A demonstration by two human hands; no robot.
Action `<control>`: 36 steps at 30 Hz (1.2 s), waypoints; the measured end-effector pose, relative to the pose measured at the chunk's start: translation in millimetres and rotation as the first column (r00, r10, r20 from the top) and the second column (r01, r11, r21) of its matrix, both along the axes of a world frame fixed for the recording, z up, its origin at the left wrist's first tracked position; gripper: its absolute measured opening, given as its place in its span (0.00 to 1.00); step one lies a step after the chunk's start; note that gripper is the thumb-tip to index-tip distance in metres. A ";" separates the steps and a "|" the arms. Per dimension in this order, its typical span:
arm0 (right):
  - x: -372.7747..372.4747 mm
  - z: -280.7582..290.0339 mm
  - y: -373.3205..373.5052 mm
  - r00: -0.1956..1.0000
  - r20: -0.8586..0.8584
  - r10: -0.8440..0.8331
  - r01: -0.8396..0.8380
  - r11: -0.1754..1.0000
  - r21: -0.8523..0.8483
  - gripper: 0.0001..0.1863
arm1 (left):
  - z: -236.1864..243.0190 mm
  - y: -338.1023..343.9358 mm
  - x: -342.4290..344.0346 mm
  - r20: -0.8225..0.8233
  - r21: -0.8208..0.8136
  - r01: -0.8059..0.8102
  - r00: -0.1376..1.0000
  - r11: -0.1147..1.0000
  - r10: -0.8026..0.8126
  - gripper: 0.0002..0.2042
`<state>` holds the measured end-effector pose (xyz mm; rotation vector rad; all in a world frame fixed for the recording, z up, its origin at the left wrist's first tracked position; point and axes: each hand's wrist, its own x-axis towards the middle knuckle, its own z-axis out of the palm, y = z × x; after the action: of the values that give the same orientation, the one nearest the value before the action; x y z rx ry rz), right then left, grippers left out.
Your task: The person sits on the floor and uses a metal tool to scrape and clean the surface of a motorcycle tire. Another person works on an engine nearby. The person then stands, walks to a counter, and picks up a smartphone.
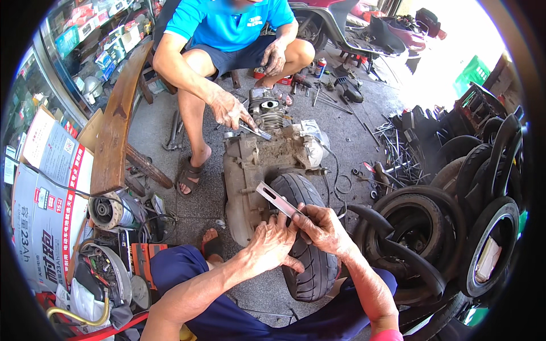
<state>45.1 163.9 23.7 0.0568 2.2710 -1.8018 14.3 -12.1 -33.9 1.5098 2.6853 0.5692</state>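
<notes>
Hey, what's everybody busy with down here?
The person's right hand grips a flat, slotted metal tool above a tyre, with the left hand close beside it. Opposite, a co-worker's hand holds a bladed tool at the top of a grimy engine. Engine and tyre sit between the two people.

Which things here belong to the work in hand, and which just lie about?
Apparently in use:
slotted flat silver metal bar in the right hand
grimy grey metal engine
black rubber tyre between the knees

Apparently just lying about:
grey metal hammer
brown wooden bench
piled black rubber tyres at right
</notes>
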 end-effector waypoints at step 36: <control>-68.5 -35.9 98.1 0.913 0.153 -0.379 0.322 0.897 0.303 0.15 | 5.0 2.4 -1.3 0.168 -0.018 -0.034 0.985 0.999 0.036 0.74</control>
<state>-23.4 262.0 -12.2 0.7181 2.4504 -1.5232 13.0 -9.7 -28.9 1.3467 2.5865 0.6451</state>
